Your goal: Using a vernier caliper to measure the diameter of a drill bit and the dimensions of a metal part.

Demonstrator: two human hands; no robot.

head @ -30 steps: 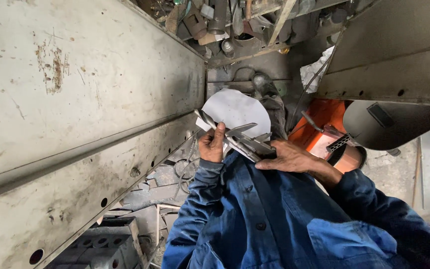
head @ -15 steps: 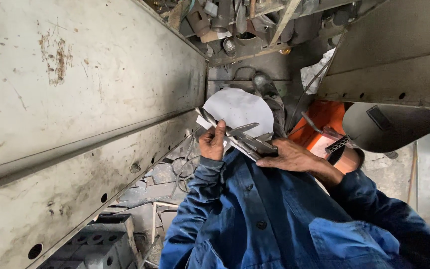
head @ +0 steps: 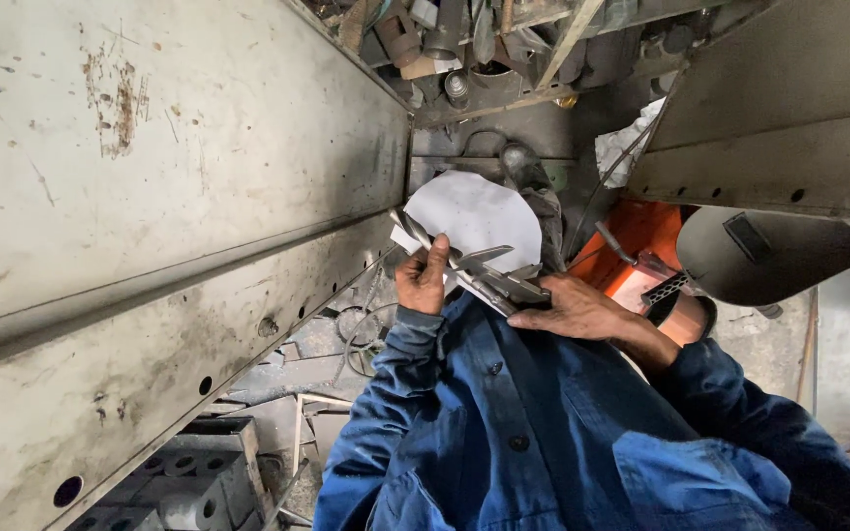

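Calipers (head: 489,275) of grey steel lay slantwise across the middle of the view, close against our chest, the beam running from ten o'clock down to four o'clock with the jaws pointing up toward twelve. Our left hand (head: 423,278) was closed around the upper end of the beam, fingers curled over it, knuckles toward us. Our right hand (head: 575,310) lay flat over the lower end, palm down, fingers stretched along the metal and pressing on it; whether the thumb gripped underneath we could not tell. The two hands were apart, joined only by the tool between them.

Just behind the calipers, at twelve o'clock, stood a pale round disc (head: 474,214), partly hidden by the jaws; whether the jaws touched it we could not tell. Our blue jacket (head: 543,433) filled the view at six o'clock. At three o'clock a dark welding mask (head: 774,258) rested beside an orange object (head: 641,236). At nine o'clock a long grey steel beam (head: 150,197) with drilled holes ran diagonally, rust-spotted. At twelve o'clock a cluttered shelf (head: 484,39) held metal parts, with a crumpled white rag (head: 627,147) at two o'clock.
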